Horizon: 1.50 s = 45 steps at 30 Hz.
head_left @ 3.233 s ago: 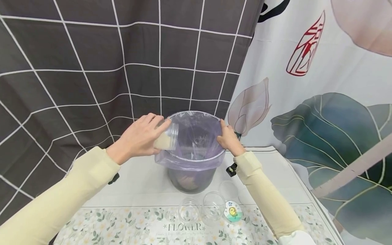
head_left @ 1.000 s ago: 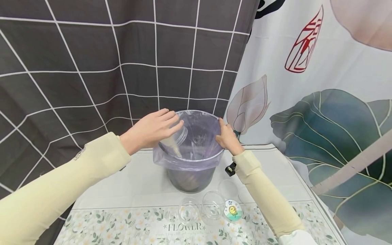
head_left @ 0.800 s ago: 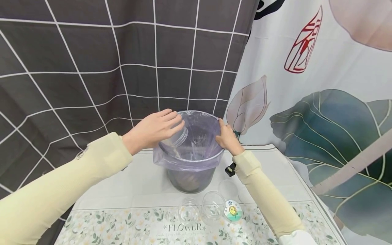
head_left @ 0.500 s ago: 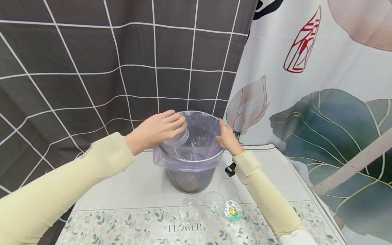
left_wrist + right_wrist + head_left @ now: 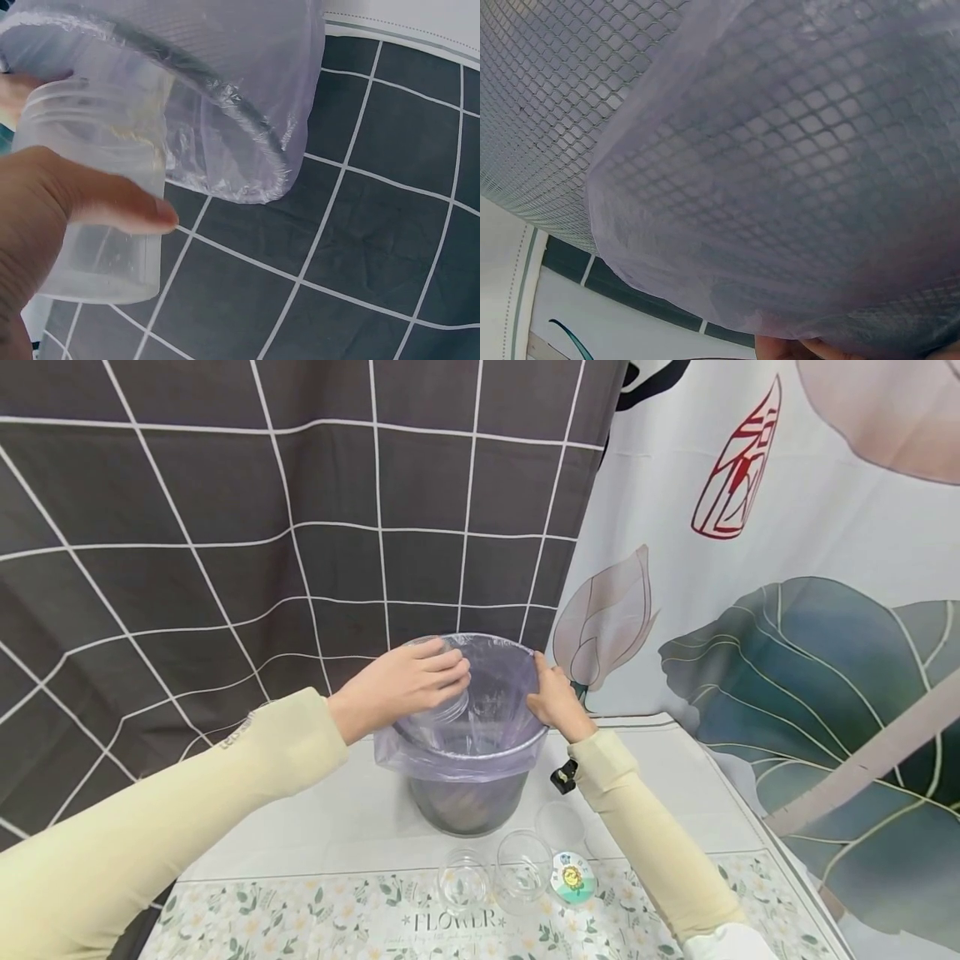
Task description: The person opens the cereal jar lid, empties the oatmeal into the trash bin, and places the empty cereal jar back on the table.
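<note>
My left hand (image 5: 408, 687) holds a clear plastic jar (image 5: 112, 262) tipped over the left side of the mesh waste bin (image 5: 468, 806). The left wrist view shows the thumb across the jar's side; its far fingers are hidden. Little more than a pale smear near the mouth shows inside the jar. A translucent purple bag (image 5: 457, 767) lines the bin and folds over its rim. With my right hand (image 5: 557, 697) I grip the bin's right rim through the bag. Fingertips of that hand show at the bottom of the right wrist view.
In front of the bin lie two clear round plastic pieces (image 5: 523, 868), a flat clear disc (image 5: 559, 825) and a round lid with a sunflower picture (image 5: 573, 878). A floral mat (image 5: 315, 914) covers the table's near side. Dark checked cloth (image 5: 330, 560) hangs behind.
My left hand has moved right over the bin, tipping the jar further. Pale contents ran out of the jar into the bin. My right hand has stayed on the rim.
</note>
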Each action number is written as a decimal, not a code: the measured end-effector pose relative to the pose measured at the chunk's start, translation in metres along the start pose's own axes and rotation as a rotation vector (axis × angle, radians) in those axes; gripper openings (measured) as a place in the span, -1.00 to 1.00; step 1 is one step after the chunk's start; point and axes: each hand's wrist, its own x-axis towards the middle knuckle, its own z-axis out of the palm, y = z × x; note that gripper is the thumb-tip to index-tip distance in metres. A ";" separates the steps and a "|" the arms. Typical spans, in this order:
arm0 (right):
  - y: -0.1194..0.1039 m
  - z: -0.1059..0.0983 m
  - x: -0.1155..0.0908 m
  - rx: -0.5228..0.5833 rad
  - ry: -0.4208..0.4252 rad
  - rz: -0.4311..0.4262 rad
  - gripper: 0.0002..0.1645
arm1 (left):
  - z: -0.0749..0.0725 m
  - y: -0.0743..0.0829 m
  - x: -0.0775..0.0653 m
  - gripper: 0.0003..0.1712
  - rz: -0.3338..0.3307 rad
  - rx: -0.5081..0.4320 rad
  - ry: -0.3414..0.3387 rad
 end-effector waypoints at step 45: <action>-0.001 0.001 0.001 -0.004 -0.011 -0.015 -0.11 | 0.002 0.030 0.020 0.04 0.366 0.739 -0.314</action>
